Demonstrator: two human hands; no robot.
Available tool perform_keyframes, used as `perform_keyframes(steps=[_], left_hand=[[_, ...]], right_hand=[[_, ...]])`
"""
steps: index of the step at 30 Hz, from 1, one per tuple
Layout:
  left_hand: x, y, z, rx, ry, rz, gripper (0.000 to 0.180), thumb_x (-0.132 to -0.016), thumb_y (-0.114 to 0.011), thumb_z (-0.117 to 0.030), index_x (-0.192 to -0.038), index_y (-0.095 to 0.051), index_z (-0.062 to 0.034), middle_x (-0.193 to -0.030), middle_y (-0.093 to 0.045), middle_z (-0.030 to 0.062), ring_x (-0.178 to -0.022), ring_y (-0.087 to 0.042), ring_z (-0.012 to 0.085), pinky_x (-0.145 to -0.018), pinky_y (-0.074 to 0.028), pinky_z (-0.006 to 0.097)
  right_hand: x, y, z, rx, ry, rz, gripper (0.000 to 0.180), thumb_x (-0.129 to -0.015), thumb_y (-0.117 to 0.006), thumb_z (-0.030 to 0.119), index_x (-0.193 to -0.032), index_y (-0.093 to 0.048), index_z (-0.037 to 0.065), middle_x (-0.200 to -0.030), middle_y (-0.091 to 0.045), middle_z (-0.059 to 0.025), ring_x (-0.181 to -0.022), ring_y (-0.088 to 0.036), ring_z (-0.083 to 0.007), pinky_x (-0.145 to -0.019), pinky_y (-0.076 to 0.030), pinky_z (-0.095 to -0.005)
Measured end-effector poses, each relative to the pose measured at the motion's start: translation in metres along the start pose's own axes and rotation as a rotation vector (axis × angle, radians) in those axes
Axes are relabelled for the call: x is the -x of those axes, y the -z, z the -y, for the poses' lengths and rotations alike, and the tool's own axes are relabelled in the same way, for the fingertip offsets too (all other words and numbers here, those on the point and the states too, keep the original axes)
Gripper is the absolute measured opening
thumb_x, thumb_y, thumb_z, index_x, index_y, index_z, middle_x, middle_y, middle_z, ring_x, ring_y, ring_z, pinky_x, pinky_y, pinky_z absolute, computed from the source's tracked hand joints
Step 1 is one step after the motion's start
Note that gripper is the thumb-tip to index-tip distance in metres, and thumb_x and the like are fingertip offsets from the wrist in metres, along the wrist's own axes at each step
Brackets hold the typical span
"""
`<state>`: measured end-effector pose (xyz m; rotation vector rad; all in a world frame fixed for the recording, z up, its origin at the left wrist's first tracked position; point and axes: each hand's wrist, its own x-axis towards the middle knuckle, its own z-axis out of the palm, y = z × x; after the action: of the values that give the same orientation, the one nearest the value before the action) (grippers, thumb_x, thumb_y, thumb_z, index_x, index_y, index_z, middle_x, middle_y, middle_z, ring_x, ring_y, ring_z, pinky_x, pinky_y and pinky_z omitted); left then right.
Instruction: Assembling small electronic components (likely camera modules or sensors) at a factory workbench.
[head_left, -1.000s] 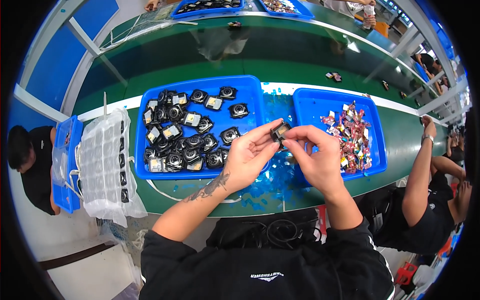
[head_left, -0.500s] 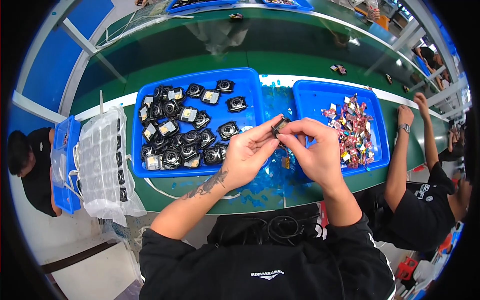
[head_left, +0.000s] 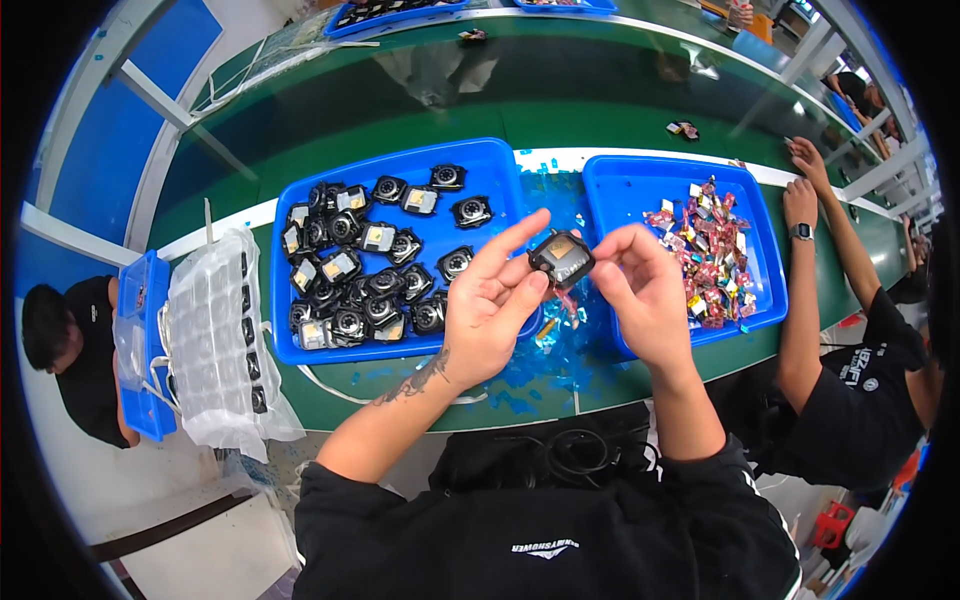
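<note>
A black square smartwatch case is held above the bench between the two blue trays, its inner side with a greyish panel facing me. My left hand grips its left edge between thumb and fingers, with the forefinger stretched out past it. At the right edge, my right hand has thumb and forefinger curled against the case. A small pinkish strip hangs just below the case; whether it is attached I cannot tell.
The left blue tray holds many similar watch cases. Small pink-wrapped parts fill part of the right blue tray. Blue film scraps litter the green bench. A clear compartment tray lies at left. A co-worker's arm reaches in at right.
The watch case has turned from edge-on to face me. My left forefinger has straightened, and my right fingers have shifted to the case's right edge. The pinkish strip now shows below.
</note>
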<state>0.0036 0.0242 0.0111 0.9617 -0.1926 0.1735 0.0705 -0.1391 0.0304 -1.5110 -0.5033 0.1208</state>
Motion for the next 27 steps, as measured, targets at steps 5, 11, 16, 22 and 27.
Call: perform_keyframes(steps=[5,11,16,22,27], left_hand=[[-0.001,0.001,-0.005,-0.157,-0.074,-0.028,0.053,-0.098,-0.046,0.002,-0.147,-0.027,0.0007,-0.129,-0.057,0.0184,-0.119,-0.055,0.018,-0.101,-0.043,0.031],[-0.002,0.005,-0.014,-0.753,-0.258,0.068,0.031,-0.086,-0.053,0.012,-0.109,-0.07,-0.0011,-0.123,-0.061,0.0214,-0.11,-0.063,0.0268,-0.09,-0.05,0.03],[-0.003,0.006,-0.015,-0.912,-0.391,0.06,0.036,-0.085,-0.054,0.014,-0.113,-0.068,-0.0021,-0.127,-0.06,0.0192,-0.108,-0.065,0.0267,-0.083,-0.054,0.029],[-0.002,0.005,-0.009,-0.929,-0.374,0.083,0.036,-0.082,-0.055,0.014,-0.112,-0.068,-0.0008,-0.125,-0.061,0.0187,-0.103,-0.067,0.0262,-0.08,-0.054,0.03],[-0.005,0.005,-0.017,-1.093,-0.482,0.144,0.028,-0.076,-0.062,0.011,-0.103,-0.068,0.0056,-0.126,-0.06,0.0197,-0.102,-0.066,0.0301,-0.081,-0.056,0.033]], right_hand=[[0.014,0.0,-0.001,-0.218,-0.307,0.221,0.015,-0.086,-0.069,0.004,-0.097,-0.061,-0.001,-0.091,-0.066,-0.0051,-0.084,-0.063,-0.0085,-0.074,-0.052,-0.022],[0.014,-0.003,-0.001,-0.345,-0.379,0.225,0.016,-0.087,-0.067,0.002,-0.1,-0.058,0.0,-0.089,-0.065,-0.0041,-0.081,-0.062,-0.0081,-0.072,-0.053,-0.022],[0.016,-0.006,0.0,-0.41,-0.339,0.168,0.018,-0.088,-0.065,0.001,-0.104,-0.056,0.001,-0.085,-0.064,-0.0034,-0.079,-0.063,-0.0084,-0.069,-0.054,-0.0221],[0.016,-0.002,0.0,-0.585,-0.414,0.219,0.015,-0.089,-0.065,0.003,-0.1,-0.056,0.002,-0.084,-0.065,-0.0033,-0.073,-0.065,-0.0093,-0.067,-0.055,-0.0219],[0.019,0.006,0.0,-0.58,-0.437,0.224,0.015,-0.088,-0.066,0.001,-0.102,-0.059,0.0,-0.087,-0.066,-0.0046,-0.074,-0.065,-0.0096,-0.066,-0.055,-0.0226]])
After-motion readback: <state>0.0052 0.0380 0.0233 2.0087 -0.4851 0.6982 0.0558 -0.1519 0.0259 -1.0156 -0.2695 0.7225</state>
